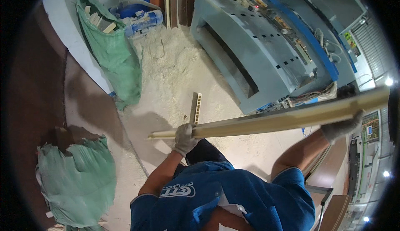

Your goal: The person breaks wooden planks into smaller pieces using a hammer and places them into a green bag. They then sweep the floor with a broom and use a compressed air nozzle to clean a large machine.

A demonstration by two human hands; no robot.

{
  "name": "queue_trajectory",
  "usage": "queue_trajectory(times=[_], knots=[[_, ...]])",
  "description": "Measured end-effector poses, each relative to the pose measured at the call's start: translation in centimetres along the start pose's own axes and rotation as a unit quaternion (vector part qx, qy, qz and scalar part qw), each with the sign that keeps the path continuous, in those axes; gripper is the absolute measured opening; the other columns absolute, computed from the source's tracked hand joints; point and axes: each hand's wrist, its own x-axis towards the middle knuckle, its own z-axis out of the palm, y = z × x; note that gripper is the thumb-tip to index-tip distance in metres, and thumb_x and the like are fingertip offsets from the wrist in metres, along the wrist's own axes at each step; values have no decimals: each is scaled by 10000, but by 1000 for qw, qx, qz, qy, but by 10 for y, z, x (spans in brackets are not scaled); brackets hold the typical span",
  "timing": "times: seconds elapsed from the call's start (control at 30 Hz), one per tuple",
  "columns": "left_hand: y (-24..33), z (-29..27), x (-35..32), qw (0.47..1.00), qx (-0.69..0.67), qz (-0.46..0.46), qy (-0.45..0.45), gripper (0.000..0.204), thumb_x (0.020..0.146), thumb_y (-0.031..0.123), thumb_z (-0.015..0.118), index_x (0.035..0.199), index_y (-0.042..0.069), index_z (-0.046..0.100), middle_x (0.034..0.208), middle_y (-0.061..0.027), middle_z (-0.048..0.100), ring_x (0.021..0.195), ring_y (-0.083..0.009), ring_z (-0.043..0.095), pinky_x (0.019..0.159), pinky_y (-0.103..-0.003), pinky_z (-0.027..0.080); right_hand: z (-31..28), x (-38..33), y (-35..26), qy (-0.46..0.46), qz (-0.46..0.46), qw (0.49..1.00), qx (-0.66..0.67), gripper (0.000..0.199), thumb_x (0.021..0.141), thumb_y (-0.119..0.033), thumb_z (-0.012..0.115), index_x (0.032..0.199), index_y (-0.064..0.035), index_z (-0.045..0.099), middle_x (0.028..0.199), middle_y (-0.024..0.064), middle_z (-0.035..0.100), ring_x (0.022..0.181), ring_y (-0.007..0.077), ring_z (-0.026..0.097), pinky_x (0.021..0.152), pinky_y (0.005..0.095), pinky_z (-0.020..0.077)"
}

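Cream-coloured, the long strip [266, 121] spanned the space between us and the grey-blue machine [237, 35], above the dusty floor [246, 148]; our gloved left hand [183, 141] wrapped it near one end, while our gloved right hand [343, 129] grasped it farther along

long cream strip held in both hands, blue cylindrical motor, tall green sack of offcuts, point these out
Long cream strip [266, 124], head view, middle of its length
Blue cylindrical motor [144, 21], head view, side of its casing
Tall green sack [111, 56], head view, side below its opening
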Motion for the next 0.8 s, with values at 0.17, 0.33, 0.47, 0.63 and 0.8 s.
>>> queue_trajectory(times=[0.17, 0.33, 0.47, 0.63, 0.8], knots=[[-69, 7, 98, 998, 16, 50, -25, 412, 675, 193, 724, 1036, 81, 559, 957, -153, 598, 966, -379, 558, 866, -505, 434, 23, 25, 11, -14, -201, 960, -197, 781, 923, -481, 387, 1316, 194, 399, 1161, 323, 589, 1083, 403, 624, 1049, 495, 458], [-129, 20, 254, 994, 26, 97, -53, 411, 641, 158, 718, 1009, 76, 555, 944, -149, 595, 979, -377, 556, 886, -494, 429, 26, 50, 89, 20, -135, 984, -113, 702, 876, -465, 426, 1143, 171, 556, 1031, 297, 637, 946, 363, 649, 911, 429, 498], [-132, 30, 399, 985, 26, 168, -39, 492, 618, 204, 781, 1044, 87, 564, 999, -136, 599, 1005, -344, 561, 923, -467, 424, 55, 87, 168, -18, -167, 981, -94, 708, 787, -449, 493, 1107, 182, 522, 996, 301, 587, 952, 364, 614, 862, 424, 501], [-133, 49, 543, 982, 31, 185, -7, 546, 600, 171, 781, 1085, 75, 550, 1080, -142, 598, 1060, -355, 554, 983, -474, 410, 130, 137, 241, 54, -165, 984, -28, 738, 678, -487, 588, 1032, 157, 519, 910, 277, 571, 841, 376, 613, 812, 433, 513], [-180, 61, 663, 976, 35, 215, -13, 518, 643, 197, 759, 1094, 75, 535, 1080, -148, 595, 1070, -351, 555, 999, -475, 403, 190, 156, 318, 44, -194, 978, -59, 822, 688, -521, 584, 1105, 185, 525, 955, 319, 588, 892, 402, 628, 796, 443, 525]])
